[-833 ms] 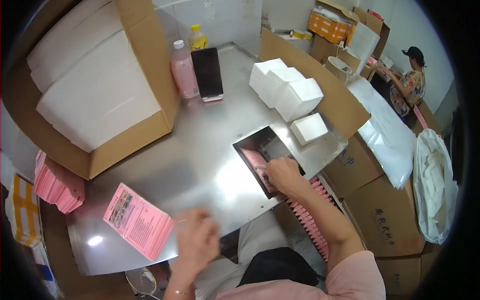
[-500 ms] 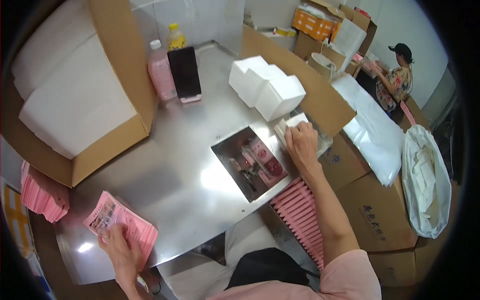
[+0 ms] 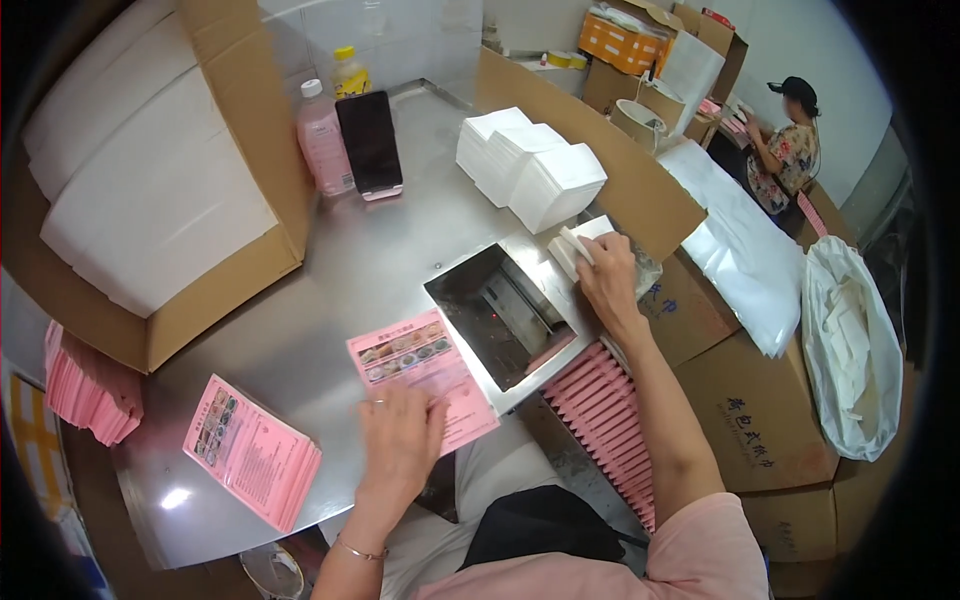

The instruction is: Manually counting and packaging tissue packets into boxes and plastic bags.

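Observation:
Beside the opening in the metal table, my left hand (image 3: 398,430) presses its fingers on a pink printed sheet (image 3: 445,385), which lies near the front edge. A stack of the same pink sheets (image 3: 250,455) rests to the left. My right hand (image 3: 608,280) pinches a folded white napkin (image 3: 575,245) at the top of a small pile right of the opening. Behind that pile stands a taller block of white napkins (image 3: 535,170). The rectangular opening (image 3: 500,310) has a dark metal inside. Below the table edge hangs a row of pink packets (image 3: 605,425).
A cardboard box (image 3: 225,285) of white napkins stands at the left, with another pink stack (image 3: 90,390) by it. A phone (image 3: 370,145) leans against a pink bottle (image 3: 322,140). Cartons (image 3: 760,410) and a white bag (image 3: 850,350) fill the right. A person (image 3: 790,150) sits beyond.
My left hand has moved right from the stack, bringing one pink sheet beside the opening. The pink packet in the opening is gone from sight. My right hand has lifted a napkin's edge.

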A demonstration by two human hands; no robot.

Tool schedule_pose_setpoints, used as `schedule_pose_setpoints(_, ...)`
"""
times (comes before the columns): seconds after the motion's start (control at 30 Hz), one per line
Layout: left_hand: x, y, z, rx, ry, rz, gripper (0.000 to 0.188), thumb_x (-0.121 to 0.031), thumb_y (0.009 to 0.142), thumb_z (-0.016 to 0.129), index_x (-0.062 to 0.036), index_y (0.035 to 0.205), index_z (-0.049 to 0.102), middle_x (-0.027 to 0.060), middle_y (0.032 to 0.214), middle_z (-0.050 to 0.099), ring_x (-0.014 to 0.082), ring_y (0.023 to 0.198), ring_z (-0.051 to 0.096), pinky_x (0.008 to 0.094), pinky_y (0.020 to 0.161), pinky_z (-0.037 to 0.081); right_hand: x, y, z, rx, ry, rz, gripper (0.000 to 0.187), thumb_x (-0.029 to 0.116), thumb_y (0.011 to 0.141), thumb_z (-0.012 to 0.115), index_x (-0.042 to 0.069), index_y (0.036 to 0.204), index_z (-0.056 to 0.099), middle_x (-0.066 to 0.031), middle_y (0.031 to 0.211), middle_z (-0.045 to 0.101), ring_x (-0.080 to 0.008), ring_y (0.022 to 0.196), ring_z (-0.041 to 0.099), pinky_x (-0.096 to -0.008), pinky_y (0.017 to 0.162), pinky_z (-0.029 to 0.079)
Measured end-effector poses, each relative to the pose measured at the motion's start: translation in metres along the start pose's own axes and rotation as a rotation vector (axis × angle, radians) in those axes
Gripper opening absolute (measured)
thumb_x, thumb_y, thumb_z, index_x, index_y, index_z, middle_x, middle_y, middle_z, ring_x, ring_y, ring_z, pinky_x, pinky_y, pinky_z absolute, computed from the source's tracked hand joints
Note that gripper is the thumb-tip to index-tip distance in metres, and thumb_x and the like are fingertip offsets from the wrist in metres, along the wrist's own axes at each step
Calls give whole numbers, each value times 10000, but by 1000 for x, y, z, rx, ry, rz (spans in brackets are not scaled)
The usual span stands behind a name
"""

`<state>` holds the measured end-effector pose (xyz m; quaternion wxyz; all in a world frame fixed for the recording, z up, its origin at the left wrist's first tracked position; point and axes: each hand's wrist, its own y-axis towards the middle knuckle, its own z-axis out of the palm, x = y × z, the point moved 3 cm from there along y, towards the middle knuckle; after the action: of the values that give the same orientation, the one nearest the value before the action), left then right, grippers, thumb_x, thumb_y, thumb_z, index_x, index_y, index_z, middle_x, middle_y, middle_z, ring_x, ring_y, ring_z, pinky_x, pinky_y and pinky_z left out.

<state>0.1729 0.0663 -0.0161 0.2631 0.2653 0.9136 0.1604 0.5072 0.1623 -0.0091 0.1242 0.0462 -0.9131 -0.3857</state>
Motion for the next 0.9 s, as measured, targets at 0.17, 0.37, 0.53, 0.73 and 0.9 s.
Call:
schedule_pose_setpoints(0.17, -13, 9, 5, 45, -63, 69, 350, -151, 791, 722, -5, 1075, 578, 218, 1172, 528, 390, 1100, 514, 449, 867, 428, 79, -16, -7, 10, 242, -239, 480, -54, 820, 544, -13, 1298, 568, -214, 1297, 603, -427, 1155, 604, -465, 973, 499)
schedule_pose_setpoints(0.37, 6, -5, -18, 46, 143, -62, 630, -271, 748, 687, -13, 1311, 568, 225, 1462, 437, 426, 1298, 432, 523, 1008, 344, 161, -42, -60, 31, 288, -619, 329, 8, 842, 573, 86, 1133, 702, -148, 1159, 658, -338, 1191, 590, -501, 995, 470)
schedule_pose_setpoints(0.53, 0, -3, -17, 109, 165, -77, 582, -285, 829, 614, -63, 1364, 553, 218, 1465, 429, 442, 1332, 385, 511, 1058, 307, 50, 17, -62, -306, -87, -76, 371, -41, 780, 606, 27, 1135, 690, -160, 1095, 653, -335, 1042, 598, -431, 898, 480)
schedule_pose_setpoints(0.73, 1, -3, -16, 139, 163, -103, 571, -271, 822, 602, -52, 1348, 565, 216, 1473, 416, 442, 1337, 376, 516, 1074, 296, 13, -12, 4, -58, -75, -10, 295, 145, 769, 740, 12, 1024, 675, -160, 1013, 633, -342, 954, 598, -426, 845, 478)
schedule_pose_setpoints(0.9, 0, -2, -17, 96, 175, -65, 561, -301, 822, 618, -44, 1320, 589, 237, 1449, 439, 468, 1284, 402, 537, 1036, 310, 19, -2, 4, 29, -210, -63, 134, 122, 813, 701, 10, 861, 645, -147, 879, 588, -328, 877, 581, -434, 774, 474)
